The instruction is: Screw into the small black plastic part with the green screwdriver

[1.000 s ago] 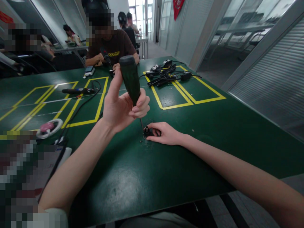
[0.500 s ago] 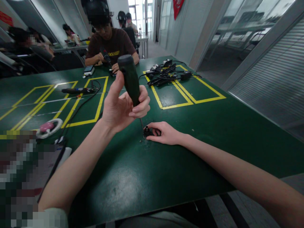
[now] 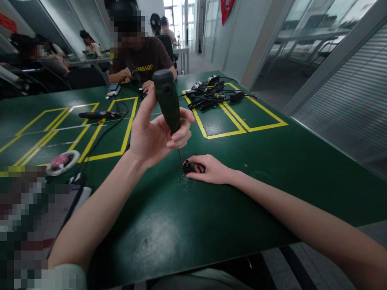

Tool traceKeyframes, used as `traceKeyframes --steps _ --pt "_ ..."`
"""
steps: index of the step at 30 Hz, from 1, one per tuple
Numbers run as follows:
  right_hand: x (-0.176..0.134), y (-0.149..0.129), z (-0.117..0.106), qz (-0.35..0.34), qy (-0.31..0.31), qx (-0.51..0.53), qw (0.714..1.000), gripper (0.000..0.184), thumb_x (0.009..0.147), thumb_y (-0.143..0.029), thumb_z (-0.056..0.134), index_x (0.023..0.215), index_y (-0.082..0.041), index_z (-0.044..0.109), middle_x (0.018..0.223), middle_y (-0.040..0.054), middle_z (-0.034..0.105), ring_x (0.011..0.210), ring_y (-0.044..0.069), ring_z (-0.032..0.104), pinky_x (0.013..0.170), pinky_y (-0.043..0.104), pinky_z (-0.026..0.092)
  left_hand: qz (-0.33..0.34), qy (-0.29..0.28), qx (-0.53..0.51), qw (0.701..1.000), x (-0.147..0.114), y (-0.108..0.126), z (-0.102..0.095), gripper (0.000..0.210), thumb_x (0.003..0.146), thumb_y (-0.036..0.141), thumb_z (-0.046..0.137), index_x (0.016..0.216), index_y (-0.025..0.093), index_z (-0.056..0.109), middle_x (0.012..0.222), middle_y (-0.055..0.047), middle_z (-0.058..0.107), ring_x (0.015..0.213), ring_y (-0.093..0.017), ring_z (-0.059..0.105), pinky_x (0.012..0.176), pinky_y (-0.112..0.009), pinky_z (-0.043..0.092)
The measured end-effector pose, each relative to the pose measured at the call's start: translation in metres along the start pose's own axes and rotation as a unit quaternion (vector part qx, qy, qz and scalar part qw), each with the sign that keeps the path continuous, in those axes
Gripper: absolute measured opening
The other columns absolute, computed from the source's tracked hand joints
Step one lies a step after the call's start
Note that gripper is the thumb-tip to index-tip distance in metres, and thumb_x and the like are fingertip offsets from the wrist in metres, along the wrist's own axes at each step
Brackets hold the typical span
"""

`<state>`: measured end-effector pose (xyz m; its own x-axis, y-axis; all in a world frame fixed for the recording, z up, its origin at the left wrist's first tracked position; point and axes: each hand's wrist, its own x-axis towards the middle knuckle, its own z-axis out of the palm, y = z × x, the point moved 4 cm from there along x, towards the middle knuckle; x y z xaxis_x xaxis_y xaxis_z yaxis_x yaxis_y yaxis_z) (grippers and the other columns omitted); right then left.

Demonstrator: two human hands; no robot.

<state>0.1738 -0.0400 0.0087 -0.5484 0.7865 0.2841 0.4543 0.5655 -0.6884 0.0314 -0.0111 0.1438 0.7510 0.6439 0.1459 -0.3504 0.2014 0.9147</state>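
My left hand (image 3: 160,125) is wrapped round the dark green handle of a screwdriver (image 3: 168,100), its thumb along the side. A round dark spot shows near the handle's top. The thin shaft slants down, and its tip meets the left side of a small black part (image 3: 186,166) on the table. That part has a short upright tube on top. Pinched between the thumb and finger of my right hand (image 3: 211,169), it stays against the tabletop. A tiny screw-like bit (image 3: 179,179) lies just left of it.
Across the green table (image 3: 242,201) a person (image 3: 142,56) holds a similar tool. Black cables and adapters (image 3: 211,92) are heaped at the back right. On the left lie a corded dark tool (image 3: 99,115) and a white ring with a pink centre (image 3: 62,162).
The screwdriver handle has turned and shifted slightly right, bringing its round spot further into view. My left index finger has straightened a little. My right hand and the black part have stayed put.
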Motion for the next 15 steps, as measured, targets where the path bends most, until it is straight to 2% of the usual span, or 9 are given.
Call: traceKeyframes --steps 4,6,12,15 --pt "0.0003 -0.0001 -0.0002 0.009 -0.004 -0.001 1.0 0.035 0.091 -0.04 0.076 0.113 -0.015 0.07 0.068 -0.0034 0.062 0.059 0.012 0.055 0.064 0.025 0.042 0.018 -0.021 0.018 0.999 0.0018 -0.0001 -0.0021 0.073 0.082 0.084 0.055 0.068 0.013 0.069 0.054 -0.001 0.049 0.05 -0.01 0.05 0.048 -0.022 0.042" --pt "0.0005 -0.0002 -0.0002 0.011 -0.005 0.002 1.0 0.035 0.091 -0.04 0.076 0.113 -0.014 0.07 0.067 -0.0037 0.061 0.058 0.012 0.055 0.064 0.025 0.041 0.027 -0.02 0.011 0.999 0.0027 -0.0004 -0.0029 0.066 0.077 0.08 0.066 0.069 0.014 0.067 0.056 0.001 0.05 0.052 -0.011 0.053 0.051 -0.023 0.046" --pt "0.0003 -0.0004 0.0 0.009 -0.004 0.004 1.0 0.034 0.091 -0.04 0.076 0.113 -0.015 0.07 0.069 -0.0033 0.062 0.058 0.012 0.055 0.063 0.025 0.042 0.069 -0.024 0.012 0.997 0.001 0.0039 -0.0011 0.052 0.074 0.058 0.083 0.072 0.019 0.05 0.063 0.005 0.055 0.055 -0.008 0.057 0.059 -0.022 0.051" --pt "-0.0001 -0.0005 -0.0003 0.008 -0.006 0.004 1.0 0.036 0.091 -0.041 0.075 0.114 -0.015 0.07 0.07 -0.0023 0.064 0.059 0.013 0.056 0.064 0.025 0.043 0.072 -0.039 0.045 0.996 -0.0009 0.007 0.0016 0.054 0.078 0.053 0.083 0.07 0.02 0.04 0.059 0.007 0.053 0.045 -0.005 0.051 0.051 -0.02 0.044"
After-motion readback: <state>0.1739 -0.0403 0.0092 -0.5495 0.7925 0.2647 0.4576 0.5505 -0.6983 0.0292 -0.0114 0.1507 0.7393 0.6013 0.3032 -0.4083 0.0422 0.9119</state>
